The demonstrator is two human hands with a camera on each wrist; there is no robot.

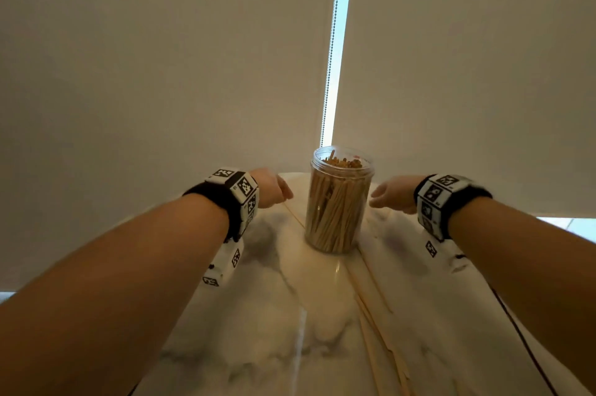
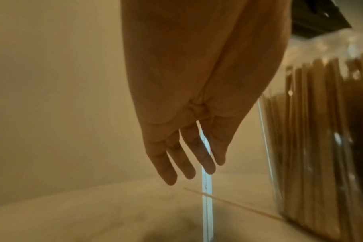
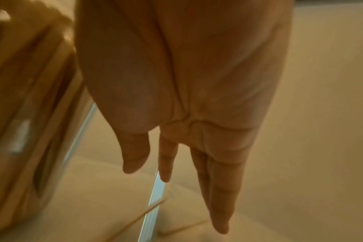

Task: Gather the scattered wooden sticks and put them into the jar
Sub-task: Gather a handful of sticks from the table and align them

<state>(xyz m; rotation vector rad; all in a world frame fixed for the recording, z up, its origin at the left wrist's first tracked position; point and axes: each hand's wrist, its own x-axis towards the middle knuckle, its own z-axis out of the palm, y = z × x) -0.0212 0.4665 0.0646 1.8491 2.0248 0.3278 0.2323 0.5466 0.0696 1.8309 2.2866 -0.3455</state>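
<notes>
- The clear plastic jar (image 1: 338,202) packed with wooden sticks stands upright at twelve o'clock, between both hands.
- Bare marble tabletop (image 1: 283,299) lies open at six o'clock.
- Loose thin wooden sticks (image 1: 377,324) litter five o'clock (low, flat).

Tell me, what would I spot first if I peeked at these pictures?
Probably the clear jar crammed with wooden sticks, standing in the middle of the marble table. An empty left hand and right hand reach in on either side of it, fingers straight. More loose sticks lie on the table, nearer than the jar.
</notes>
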